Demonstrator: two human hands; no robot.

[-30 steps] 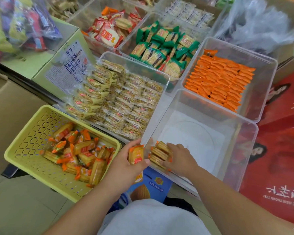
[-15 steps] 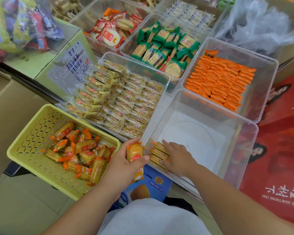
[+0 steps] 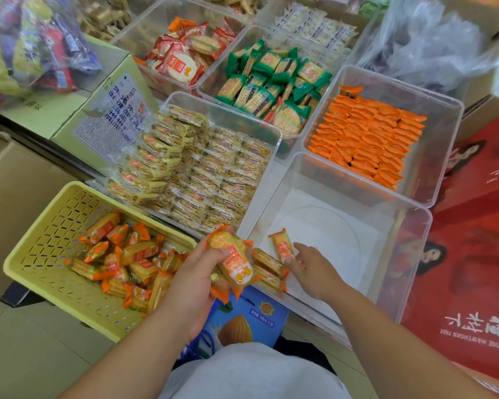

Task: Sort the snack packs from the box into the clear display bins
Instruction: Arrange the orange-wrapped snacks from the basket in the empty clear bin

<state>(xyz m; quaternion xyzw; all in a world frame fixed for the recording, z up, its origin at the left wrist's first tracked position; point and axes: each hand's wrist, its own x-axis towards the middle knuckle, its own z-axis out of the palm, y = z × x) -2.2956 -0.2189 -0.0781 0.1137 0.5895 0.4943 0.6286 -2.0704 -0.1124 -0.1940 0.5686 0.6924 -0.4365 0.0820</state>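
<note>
1. The left hand point(image 3: 196, 280) is noted at lower centre of the frame. Its fingers are curled round a yellow-and-orange snack pack, the held pack point(image 3: 236, 264). More orange wrapper ends are seen under the palm; their count cannot be told.
2. The right hand point(image 3: 314, 272), just right of it, is reached into the near clear bin point(image 3: 329, 234). Its fingers are nearly straight, with the tips at the lower end of a small upended pack point(image 3: 282, 245). Whether that pack is pinched or only steadied cannot be told.
3. A short row of packs point(image 3: 267, 264) is laid in the bin's lower-left corner, just beside the upended pack and between the two hands.
4. The supply is found at lower left: loose packs point(image 3: 133, 260) heaped in a yellow basket point(image 3: 58, 231).
5. The held pack is kept outside the bin, close against its left wall. Its long axis is run from upper left to lower right, roughly across the row.
6. Judgement: the row lies to the right of the held pack, across the wall. The right hand is nearer the row, while the left is nearer the basket, so a short carry or hand-over rightward is called for.
</note>
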